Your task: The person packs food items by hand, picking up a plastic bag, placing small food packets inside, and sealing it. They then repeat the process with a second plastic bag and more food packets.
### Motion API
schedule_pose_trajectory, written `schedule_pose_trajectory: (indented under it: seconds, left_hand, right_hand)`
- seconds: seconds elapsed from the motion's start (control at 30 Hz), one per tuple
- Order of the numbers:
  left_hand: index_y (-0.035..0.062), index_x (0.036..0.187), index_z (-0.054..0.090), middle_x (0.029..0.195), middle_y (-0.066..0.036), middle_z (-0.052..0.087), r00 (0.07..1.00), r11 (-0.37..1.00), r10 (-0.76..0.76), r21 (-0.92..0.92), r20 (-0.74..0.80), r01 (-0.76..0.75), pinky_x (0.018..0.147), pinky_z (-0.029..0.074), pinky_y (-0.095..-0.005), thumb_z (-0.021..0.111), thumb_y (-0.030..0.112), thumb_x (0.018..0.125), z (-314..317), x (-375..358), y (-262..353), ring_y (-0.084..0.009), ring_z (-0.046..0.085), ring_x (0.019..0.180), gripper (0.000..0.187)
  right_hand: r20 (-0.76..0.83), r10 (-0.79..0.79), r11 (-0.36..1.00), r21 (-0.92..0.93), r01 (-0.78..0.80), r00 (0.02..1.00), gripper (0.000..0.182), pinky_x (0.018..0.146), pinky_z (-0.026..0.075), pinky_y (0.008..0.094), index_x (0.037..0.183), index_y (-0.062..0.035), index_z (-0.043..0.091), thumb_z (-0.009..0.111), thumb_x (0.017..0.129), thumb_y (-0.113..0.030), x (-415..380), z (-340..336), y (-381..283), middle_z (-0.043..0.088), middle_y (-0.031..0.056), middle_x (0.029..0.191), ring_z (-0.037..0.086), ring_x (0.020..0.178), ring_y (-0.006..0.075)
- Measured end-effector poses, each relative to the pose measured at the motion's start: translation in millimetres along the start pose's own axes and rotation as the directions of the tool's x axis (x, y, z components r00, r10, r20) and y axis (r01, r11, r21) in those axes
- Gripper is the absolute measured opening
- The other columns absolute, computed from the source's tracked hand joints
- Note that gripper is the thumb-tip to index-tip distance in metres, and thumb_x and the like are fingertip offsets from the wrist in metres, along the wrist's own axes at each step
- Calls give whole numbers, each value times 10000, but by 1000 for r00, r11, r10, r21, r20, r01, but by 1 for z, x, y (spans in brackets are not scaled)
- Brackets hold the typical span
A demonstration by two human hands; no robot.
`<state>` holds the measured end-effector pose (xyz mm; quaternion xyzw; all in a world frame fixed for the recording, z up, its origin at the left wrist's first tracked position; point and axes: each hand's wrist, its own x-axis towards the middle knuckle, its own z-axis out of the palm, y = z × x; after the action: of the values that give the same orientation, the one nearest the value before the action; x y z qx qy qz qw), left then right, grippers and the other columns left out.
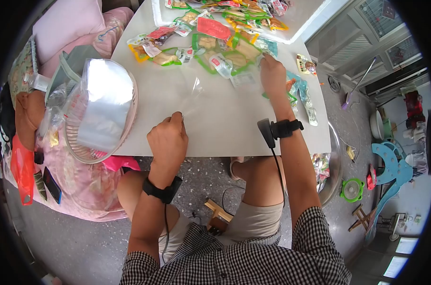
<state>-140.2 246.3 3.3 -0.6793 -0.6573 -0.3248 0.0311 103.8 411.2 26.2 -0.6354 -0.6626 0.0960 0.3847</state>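
A clear plastic bag [194, 92] stretches across the white table, with sealed snack packets [232, 54] showing hazily at its far end. My left hand [168, 137] is closed near the table's front edge, fingertips pinching the bag's near corner. Further forward, my right hand [273, 78] is also closed, thumb and fingers pinched on the bag's right side beside the packets. More packets in green and orange edged wrappers [165, 57] lie beyond my left hand. Blue-edged packets [305, 95] lie to the right of my right wrist.
A white foam box [298, 34] of packets stands at the far side. Left of the table, a pink basket [130, 123] holds a stack of clear bags [106, 104]. A metal basin [336, 166] with packets sits low right. Black cables hang from both wrist straps.
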Motion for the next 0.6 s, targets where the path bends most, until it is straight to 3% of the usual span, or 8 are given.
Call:
schedule_pose_trajectory:
  seconds: [0.07, 0.13, 0.23, 0.33, 0.43, 0.47, 0.6]
  left_hand:
    - [40, 747, 545, 585, -120, 563, 1000, 1000, -5, -7, -2, 5, 459, 434, -409, 598, 37, 759, 1, 0, 0, -325, 571, 520, 54]
    - [34, 738, 541, 590, -127, 570, 1000, 1000, -4, -4, -5, 4, 466, 434, -421, 593, 33, 759, 1, 1, 1, -335, 572, 523, 56]
    - [26, 724, 537, 598, -143, 580, 1000, 1000, -3, -1, 5, 3, 476, 439, -435, 582, 29, 758, 3, 2, 2, -347, 578, 533, 56]
    - [22, 714, 536, 605, -160, 588, 999, 1000, -15, -1, 32, 15, 488, 447, -443, 573, 32, 752, 6, 1, 5, -353, 589, 548, 54]
    - [23, 703, 532, 605, -170, 591, 998, 1000, -28, -5, 53, 29, 497, 454, -446, 571, 38, 738, 11, -1, 8, -352, 599, 562, 54]
    - [24, 699, 531, 604, -172, 591, 998, 1000, -28, -10, 53, 29, 498, 457, -446, 571, 41, 733, 12, -1, 7, -350, 602, 567, 55]
    - [46, 841, 582, 647, -156, 606, 993, 998, -33, -53, 111, 39, 542, 460, -453, 608, 101, 783, 15, -5, 6, -349, 605, 613, 84]
  right_hand:
    - [70, 175, 932, 309, -188, 982, 253, 598, 522, 320, 1049, -2, 632, 517, 863, -129, -14, -25, -15, 653, 90, 842, 623, 615, 253]
    - [241, 288, 708, 598, -375, 927, 326, 529, 469, 275, 1106, 36, 598, 509, 867, -166, -39, -52, -31, 600, 55, 804, 590, 573, 144]
    - [372, 242, 471, 762, -444, 896, 239, 496, 533, 229, 1051, 46, 611, 482, 914, -102, -75, -67, -26, 665, 79, 837, 641, 623, 134]
    - [514, 133, 271, 803, -530, 847, 239, 514, 540, 242, 1072, 59, 596, 492, 912, -84, -120, -75, -28, 666, 92, 844, 646, 622, 147]
    - [651, 157, 205, 714, -669, 743, 236, 504, 532, 238, 1069, 60, 595, 503, 916, -95, -156, -78, -41, 666, 95, 837, 648, 630, 145]
    - [662, 241, 152, 696, -702, 709, 239, 507, 530, 235, 1075, 66, 589, 509, 917, -95, -164, -75, -50, 666, 101, 828, 648, 632, 142]
    - [739, 96, 124, 655, -745, 666, 239, 507, 526, 226, 1075, 68, 585, 511, 905, -82, -175, -62, -37, 661, 112, 834, 645, 636, 138]
